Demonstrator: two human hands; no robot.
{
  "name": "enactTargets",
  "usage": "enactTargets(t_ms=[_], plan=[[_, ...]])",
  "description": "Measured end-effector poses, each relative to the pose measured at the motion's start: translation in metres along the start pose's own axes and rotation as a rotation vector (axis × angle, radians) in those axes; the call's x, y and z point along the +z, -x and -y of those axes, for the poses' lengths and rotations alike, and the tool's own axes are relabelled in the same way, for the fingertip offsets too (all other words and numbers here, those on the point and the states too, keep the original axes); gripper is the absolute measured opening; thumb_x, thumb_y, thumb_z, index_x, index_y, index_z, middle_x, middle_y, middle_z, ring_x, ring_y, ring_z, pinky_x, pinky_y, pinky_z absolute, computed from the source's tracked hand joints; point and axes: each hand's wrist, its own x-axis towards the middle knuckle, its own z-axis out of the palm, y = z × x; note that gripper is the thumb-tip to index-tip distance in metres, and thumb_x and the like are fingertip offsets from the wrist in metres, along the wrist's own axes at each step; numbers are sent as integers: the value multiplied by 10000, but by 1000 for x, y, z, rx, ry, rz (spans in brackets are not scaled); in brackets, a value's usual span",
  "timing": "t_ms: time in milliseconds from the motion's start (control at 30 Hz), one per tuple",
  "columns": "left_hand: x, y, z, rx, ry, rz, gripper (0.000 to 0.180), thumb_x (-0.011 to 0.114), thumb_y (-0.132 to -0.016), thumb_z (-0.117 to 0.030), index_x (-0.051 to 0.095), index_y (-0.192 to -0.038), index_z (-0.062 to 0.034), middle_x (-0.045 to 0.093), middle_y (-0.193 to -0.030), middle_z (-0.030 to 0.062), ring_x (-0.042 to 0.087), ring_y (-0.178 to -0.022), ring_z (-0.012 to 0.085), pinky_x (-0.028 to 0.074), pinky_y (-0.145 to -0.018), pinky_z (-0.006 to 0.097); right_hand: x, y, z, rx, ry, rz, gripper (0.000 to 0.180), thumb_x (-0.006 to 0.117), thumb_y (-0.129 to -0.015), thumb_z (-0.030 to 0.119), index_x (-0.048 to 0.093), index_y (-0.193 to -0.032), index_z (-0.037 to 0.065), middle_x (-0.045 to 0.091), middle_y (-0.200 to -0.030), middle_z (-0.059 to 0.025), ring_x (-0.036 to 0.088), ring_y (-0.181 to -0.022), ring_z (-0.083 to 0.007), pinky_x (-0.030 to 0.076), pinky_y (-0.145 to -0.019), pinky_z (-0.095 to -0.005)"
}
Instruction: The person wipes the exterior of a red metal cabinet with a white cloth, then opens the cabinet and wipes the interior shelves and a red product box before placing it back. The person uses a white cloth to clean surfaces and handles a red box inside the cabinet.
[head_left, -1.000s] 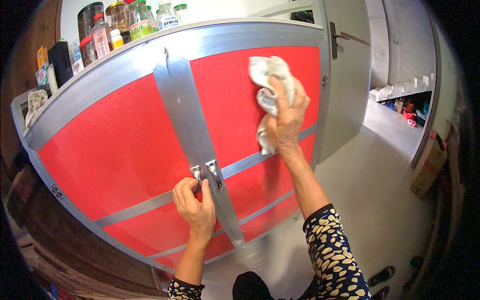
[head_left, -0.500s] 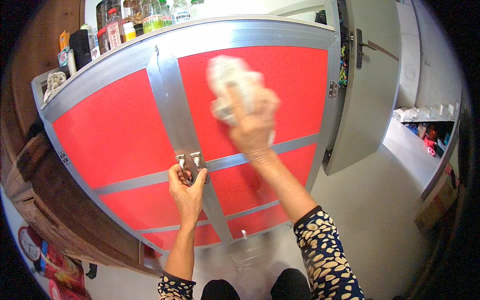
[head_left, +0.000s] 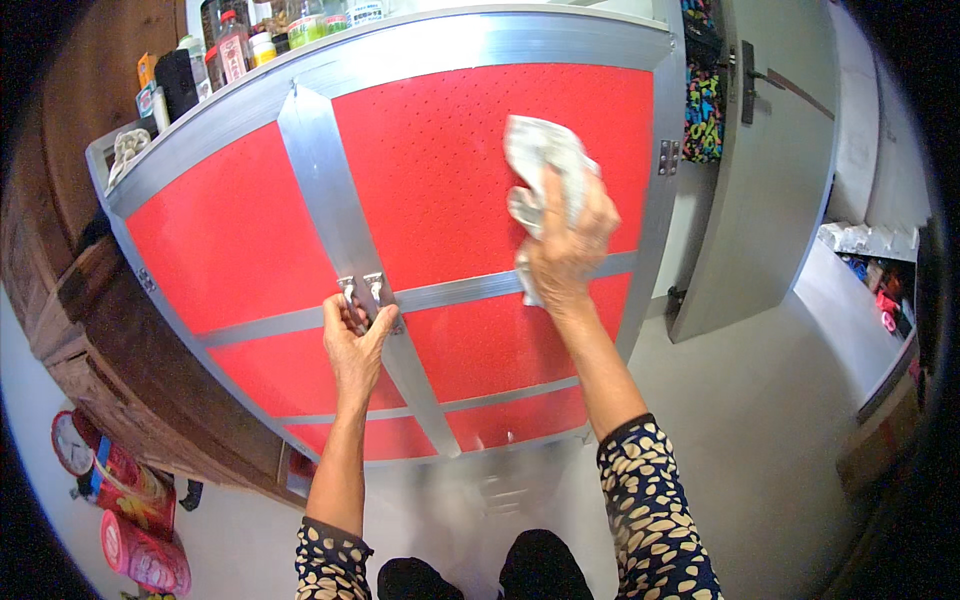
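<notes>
A cabinet with red perforated panels (head_left: 440,160) in a silvery metal frame stands in front of me. My right hand (head_left: 572,240) presses a crumpled white cloth (head_left: 545,150) against the upper right panel, the cloth bunched under the fingers and sticking out past them. Lower down at the middle, my left hand (head_left: 352,340) has its fingers curled round the left one of two metal door handles (head_left: 348,289). The thumb of that hand lies by the right handle (head_left: 376,288). Both cabinet doors look closed.
Bottles and jars (head_left: 233,48) line the cabinet top. A grey door (head_left: 765,190) stands ajar at the right. Dark wooden furniture (head_left: 130,390) flanks the left side, with a red package (head_left: 130,490) and a pink tub (head_left: 145,555) on the floor.
My right hand has carried the cloth rightward and slightly down over the upper right panel. The left hand has stayed at the handles. The whole view has shifted a little.
</notes>
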Motion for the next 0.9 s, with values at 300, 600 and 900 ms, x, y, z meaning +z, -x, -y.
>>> enactTargets(t_ms=[300, 600, 900], plan=[[-3, -3, 2, -125, 117, 56, 136, 552, -899, -155, 492, -967, -54, 472, -824, -25, 429, -722, 52, 397, -661, 207, -41, 97, -36, 393, 107, 94, 628, 622, -662, -53, 512, -1269, 62, 395, -1198, -229, 398, -1123, -364, 369, -924, -483], [-19, 0, 18, -99, 130, 131, 230, 609, -845, -167, 523, -1021, -48, 578, -909, 16, 522, -853, 84, 451, -740, 259, -47, 80, 135, 295, -1158, 627, 477, 693, -631, 20, 599, -1096, 68, 506, -1172, -207, 504, -1111, -346, 428, -931, -418], [-15, 4, 10, 73, 162, 93, 207, 541, -901, -189, 520, -1035, -33, 575, -916, 44, 540, -887, 117, 450, -778, 276, -29, 83, 162, 814, -1176, 744, 533, 731, -662, 104, 501, -1137, 30, 601, -1016, -173, 598, -952, -314, 478, -807, -395]])
